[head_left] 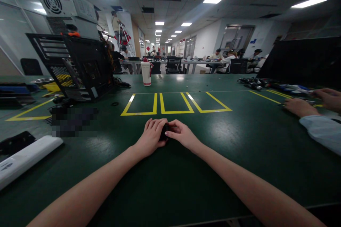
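On the green tabletop (170, 177), just in front of the yellow tape outlines (177, 112), both of my hands meet around a small black object (163, 133). My left hand (152, 134) wraps over it from the left, fingers curled and hiding most of it. From the right, the thumb and fingers of my right hand (182, 134) pinch its edge. Its kind cannot be made out, since only a dark sliver shows between the hands. A small black ring (114, 104) lies on the table to the left, beyond my left hand.
A white cup (146, 72) with a red lid stands behind the tape. An opened black computer case (80, 67) carries a power supply (66, 5) at left. A white bar-shaped object (29, 159) lies front left. At right, another person's hands (301, 107) work near cables (253, 83).
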Demonstrator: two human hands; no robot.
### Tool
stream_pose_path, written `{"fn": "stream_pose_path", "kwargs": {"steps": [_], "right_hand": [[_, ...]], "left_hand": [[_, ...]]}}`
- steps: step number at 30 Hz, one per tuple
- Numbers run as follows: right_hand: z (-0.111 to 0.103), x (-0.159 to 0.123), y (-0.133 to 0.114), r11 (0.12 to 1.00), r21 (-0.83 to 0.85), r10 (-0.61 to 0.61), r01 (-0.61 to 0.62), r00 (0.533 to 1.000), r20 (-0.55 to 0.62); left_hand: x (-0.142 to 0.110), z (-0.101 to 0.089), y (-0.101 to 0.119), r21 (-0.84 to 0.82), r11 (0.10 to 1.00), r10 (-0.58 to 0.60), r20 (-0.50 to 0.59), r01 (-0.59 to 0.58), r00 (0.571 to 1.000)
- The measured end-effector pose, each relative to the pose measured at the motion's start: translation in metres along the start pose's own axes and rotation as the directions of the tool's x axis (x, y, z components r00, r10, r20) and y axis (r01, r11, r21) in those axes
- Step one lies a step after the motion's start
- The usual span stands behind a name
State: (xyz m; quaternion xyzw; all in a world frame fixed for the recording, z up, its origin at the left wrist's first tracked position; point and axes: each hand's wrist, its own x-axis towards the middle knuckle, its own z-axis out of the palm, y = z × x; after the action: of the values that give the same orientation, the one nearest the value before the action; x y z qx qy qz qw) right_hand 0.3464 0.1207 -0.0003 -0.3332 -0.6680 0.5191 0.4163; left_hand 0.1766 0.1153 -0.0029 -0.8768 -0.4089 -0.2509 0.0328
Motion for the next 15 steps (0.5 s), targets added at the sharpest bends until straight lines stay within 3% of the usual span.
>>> {"fn": "stream_pose_path", "kwargs": {"steps": [9, 15], "right_hand": [[0.0033, -0.0013, -0.0023, 0.999, 0.031, -0.038, 0.039, 0.999, -0.026], [0.0016, 0.0000, -0.0028, 0.998, -0.027, 0.061, -0.063, 0.996, -0.068]], "left_hand": [[0.0009, 0.0009, -0.0001, -0.014, 1.000, 0.009, -0.032, -0.009, 0.999], [-0.0002, 0.0014, -0.0006, -0.010, 1.000, 0.002, -0.014, -0.002, 1.000]]}}
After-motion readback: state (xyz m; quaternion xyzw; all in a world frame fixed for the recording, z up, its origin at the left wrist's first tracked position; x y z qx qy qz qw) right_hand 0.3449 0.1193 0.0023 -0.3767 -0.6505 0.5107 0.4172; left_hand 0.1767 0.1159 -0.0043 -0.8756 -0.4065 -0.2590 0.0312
